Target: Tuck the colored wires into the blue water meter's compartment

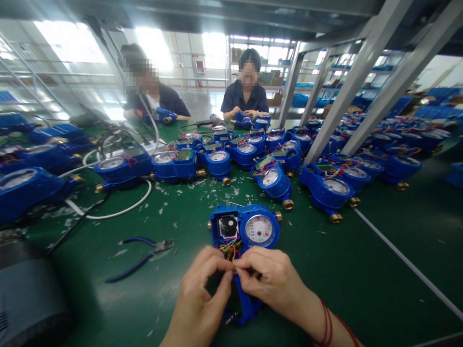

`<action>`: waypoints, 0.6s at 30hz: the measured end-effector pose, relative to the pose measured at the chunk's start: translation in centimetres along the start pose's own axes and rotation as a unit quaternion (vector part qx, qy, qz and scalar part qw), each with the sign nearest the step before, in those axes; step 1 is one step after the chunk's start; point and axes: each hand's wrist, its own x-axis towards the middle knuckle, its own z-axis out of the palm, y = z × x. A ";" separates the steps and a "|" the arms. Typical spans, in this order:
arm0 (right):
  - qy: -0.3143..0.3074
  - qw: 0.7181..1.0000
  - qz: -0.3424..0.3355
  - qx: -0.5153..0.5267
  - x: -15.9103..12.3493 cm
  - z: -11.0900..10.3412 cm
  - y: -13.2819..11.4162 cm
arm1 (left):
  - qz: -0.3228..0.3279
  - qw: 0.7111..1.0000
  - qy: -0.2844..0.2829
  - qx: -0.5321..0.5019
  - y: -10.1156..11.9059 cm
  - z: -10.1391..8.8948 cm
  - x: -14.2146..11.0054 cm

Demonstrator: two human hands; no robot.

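Observation:
A blue water meter [259, 229] lies on the green table in front of me, its square compartment uncovered and its round dial facing up. Thin coloured wires [230, 248] come out of the compartment towards me. My left hand [204, 289] pinches the wires between thumb and forefinger. Opposite it, my right hand [269, 274] pinches the same wires, the fingertips of both hands nearly meeting. Under my hands a blue plastic cover piece [247, 303] is partly hidden. What exactly sits between the fingertips is too small to make out.
Blue-handled cutting pliers [144, 258] lie open at the left. Several other water meters [273, 180] line the table beyond, with white cable [119, 215] and scraps around. Grey metal posts [356, 82] rise at the right. Two people [246, 94] sit across, handling meters. A dark machine [29, 294] stands near left.

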 end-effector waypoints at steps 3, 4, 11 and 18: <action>0.005 1.000 0.019 -0.007 0.0 0.2 0.0 | -0.002 1.000 -0.006 -0.006 0.0 -0.1 0.0; 0.005 1.000 0.023 -0.007 0.0 0.2 0.0 | -0.003 1.000 -0.007 -0.010 0.0 -0.1 0.1; 0.021 0.999 0.042 0.005 0.1 0.3 -0.1 | -0.011 0.999 -0.026 -0.025 0.2 -0.3 0.2; 0.058 0.995 0.078 0.015 -0.2 0.8 -0.3 | -0.030 0.998 -0.050 -0.033 0.0 -0.5 0.2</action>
